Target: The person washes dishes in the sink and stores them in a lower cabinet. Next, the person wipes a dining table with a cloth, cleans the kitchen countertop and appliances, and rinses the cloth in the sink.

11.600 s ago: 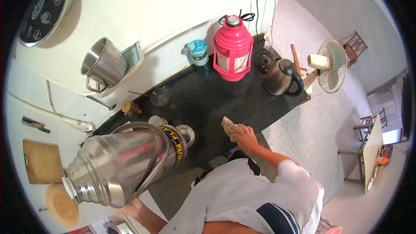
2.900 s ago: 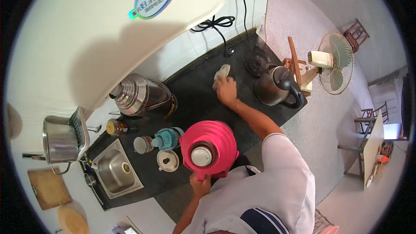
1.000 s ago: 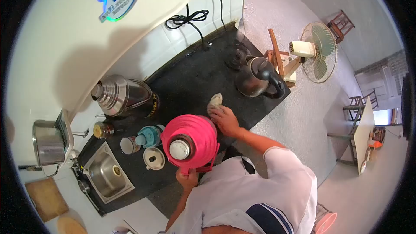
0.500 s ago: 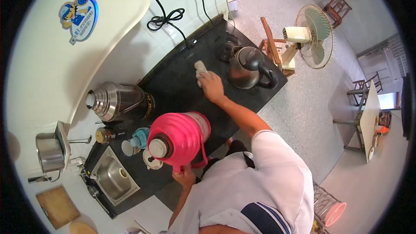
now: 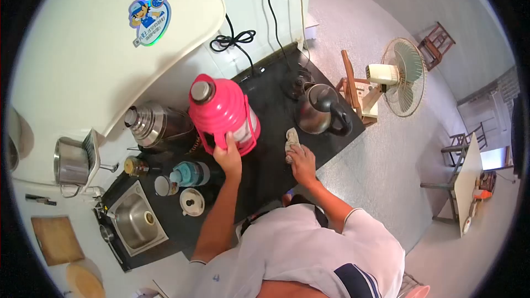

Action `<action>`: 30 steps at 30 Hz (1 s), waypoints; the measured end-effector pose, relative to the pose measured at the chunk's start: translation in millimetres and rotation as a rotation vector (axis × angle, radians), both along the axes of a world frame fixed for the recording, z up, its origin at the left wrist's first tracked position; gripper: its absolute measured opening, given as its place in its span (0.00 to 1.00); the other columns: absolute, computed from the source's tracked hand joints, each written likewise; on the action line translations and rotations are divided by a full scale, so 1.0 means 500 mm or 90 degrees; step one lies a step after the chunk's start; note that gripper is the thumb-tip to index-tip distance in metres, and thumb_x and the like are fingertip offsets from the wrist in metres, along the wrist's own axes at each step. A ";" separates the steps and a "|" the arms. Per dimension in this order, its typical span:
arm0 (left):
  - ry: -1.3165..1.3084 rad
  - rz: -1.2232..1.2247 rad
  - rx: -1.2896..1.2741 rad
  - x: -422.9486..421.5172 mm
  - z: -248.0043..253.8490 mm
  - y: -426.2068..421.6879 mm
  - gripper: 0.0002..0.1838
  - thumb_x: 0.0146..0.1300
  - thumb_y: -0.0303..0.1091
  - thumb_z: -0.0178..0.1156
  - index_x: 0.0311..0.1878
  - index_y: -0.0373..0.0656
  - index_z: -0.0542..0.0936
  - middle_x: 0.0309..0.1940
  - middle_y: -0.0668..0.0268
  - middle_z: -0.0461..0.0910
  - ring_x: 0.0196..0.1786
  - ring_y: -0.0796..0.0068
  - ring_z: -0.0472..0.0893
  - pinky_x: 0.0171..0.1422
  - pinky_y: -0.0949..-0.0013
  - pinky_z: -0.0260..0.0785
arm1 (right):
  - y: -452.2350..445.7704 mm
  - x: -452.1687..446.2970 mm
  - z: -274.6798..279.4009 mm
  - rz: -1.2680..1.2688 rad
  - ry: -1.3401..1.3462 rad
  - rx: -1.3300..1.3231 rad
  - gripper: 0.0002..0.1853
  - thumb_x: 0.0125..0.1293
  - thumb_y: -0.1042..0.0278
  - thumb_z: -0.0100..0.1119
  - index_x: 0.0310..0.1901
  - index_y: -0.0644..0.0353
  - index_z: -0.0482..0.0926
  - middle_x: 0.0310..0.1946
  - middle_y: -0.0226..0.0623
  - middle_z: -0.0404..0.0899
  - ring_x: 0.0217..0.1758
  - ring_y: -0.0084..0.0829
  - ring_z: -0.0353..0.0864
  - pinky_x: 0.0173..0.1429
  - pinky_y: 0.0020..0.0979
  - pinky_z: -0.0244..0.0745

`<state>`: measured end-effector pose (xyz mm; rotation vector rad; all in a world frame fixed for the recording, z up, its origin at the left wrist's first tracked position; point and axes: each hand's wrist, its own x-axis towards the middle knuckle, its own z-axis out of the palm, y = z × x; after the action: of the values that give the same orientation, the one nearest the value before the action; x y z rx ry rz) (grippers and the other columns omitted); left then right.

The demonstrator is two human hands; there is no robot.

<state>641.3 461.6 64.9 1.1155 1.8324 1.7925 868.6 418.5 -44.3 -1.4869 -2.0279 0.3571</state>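
Observation:
My left hand [image 5: 228, 161] is wrapped round the handle of the pink thermos [image 5: 222, 105], which is upright near the back of the black counter [image 5: 265, 171]. Whether its base touches the counter I cannot tell. Close to the counter's front edge, my right hand [image 5: 302, 164] is closed on a pale cloth [image 5: 292, 138] that lies against the surface. The steel thermos [image 5: 160, 127] stands left of the pink one. Right of the cloth sits the electric kettle [image 5: 316, 111], beside its black base [image 5: 298, 81].
A teal bottle [image 5: 191, 174], a cup [image 5: 164, 185], a lidded pot [image 5: 192, 202] and a small jar [image 5: 135, 166] stand left, near the sink [image 5: 138, 222]. A white shelf [image 5: 127, 27] overhangs the back. Beyond the counter's right end is a fan [image 5: 403, 74].
The pink thermos has gone from the counter's front to its back, beside the steel thermos, in my left hand. My right hand has brought the cloth from the back towards the front edge.

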 end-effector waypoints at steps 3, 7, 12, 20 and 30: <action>-0.064 -0.025 -0.050 -0.019 -0.015 0.073 0.11 0.67 0.33 0.57 0.40 0.33 0.81 0.27 0.71 0.79 0.29 0.83 0.74 0.34 0.71 0.67 | -0.001 0.004 -0.010 -0.004 0.019 0.027 0.20 0.51 0.77 0.57 0.48 0.50 0.78 0.58 0.30 0.71 0.63 0.48 0.66 0.63 0.47 0.61; -0.098 -0.049 -0.011 -0.014 -0.001 0.143 0.12 0.67 0.34 0.57 0.39 0.33 0.81 0.27 0.71 0.80 0.30 0.84 0.74 0.35 0.71 0.67 | -0.003 0.003 -0.012 -0.010 0.005 -0.004 0.21 0.50 0.77 0.58 0.48 0.50 0.78 0.58 0.31 0.71 0.63 0.48 0.66 0.63 0.47 0.61; -0.055 -0.017 0.018 -0.011 -0.010 0.202 0.13 0.66 0.36 0.59 0.36 0.33 0.81 0.25 0.69 0.80 0.29 0.83 0.74 0.34 0.70 0.67 | -0.004 0.002 -0.006 -0.009 0.017 0.004 0.22 0.49 0.78 0.58 0.49 0.50 0.78 0.59 0.31 0.71 0.63 0.48 0.65 0.64 0.48 0.60; 0.012 -0.006 0.017 -0.016 -0.035 0.244 0.12 0.64 0.36 0.62 0.40 0.36 0.79 0.28 0.68 0.79 0.31 0.77 0.77 0.38 0.69 0.70 | -0.005 -0.004 -0.019 -0.012 0.006 0.015 0.21 0.50 0.77 0.59 0.49 0.52 0.78 0.58 0.32 0.71 0.63 0.48 0.65 0.63 0.48 0.60; 0.064 -0.104 -0.142 0.025 -0.065 -0.210 0.30 0.53 0.32 0.68 0.58 0.38 0.69 0.52 0.57 0.67 0.56 0.61 0.68 0.62 0.62 0.61 | -0.005 -0.007 -0.019 -0.006 -0.016 0.016 0.21 0.51 0.77 0.57 0.50 0.53 0.77 0.58 0.35 0.71 0.62 0.51 0.65 0.63 0.49 0.60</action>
<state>653.6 356.6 32.4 1.2474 1.8828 1.4273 865.0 416.1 -53.8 -1.4924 -2.0372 0.3096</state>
